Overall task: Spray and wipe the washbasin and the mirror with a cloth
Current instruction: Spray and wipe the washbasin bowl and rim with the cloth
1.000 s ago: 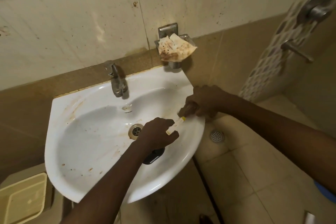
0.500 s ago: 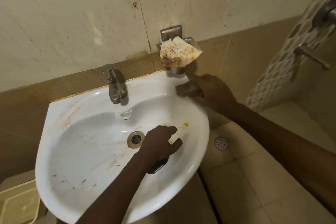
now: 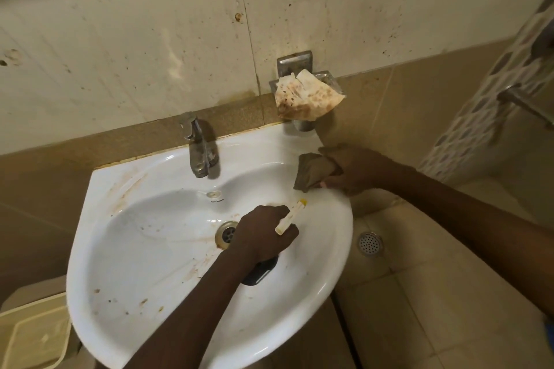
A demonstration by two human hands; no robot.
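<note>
The white washbasin point(image 3: 126, 293) carries brown stains along its left rim and specks near the front. My left hand point(image 3: 260, 234) hovers over the bowl just right of the drain point(image 3: 227, 234), gripping a spray bottle whose white and yellow nozzle point(image 3: 292, 214) points up to the right; the dark bottle body point(image 3: 259, 274) pokes out below my fist. My right hand point(image 3: 356, 169) presses a bunched brown cloth point(image 3: 313, 171) onto the basin's right rear rim. No mirror is in view.
A metal tap point(image 3: 198, 150) stands at the basin's back. A wall soap dish point(image 3: 302, 93) holds stained paper above the right rear corner. A floor drain point(image 3: 370, 243) lies to the right, a cream plastic lid point(image 3: 33, 335) at lower left.
My right hand carried the cloth from the basin's right edge to the right rear corner, then slightly back toward me. My left hand held the spray bottle roughly in place over the bowl.
</note>
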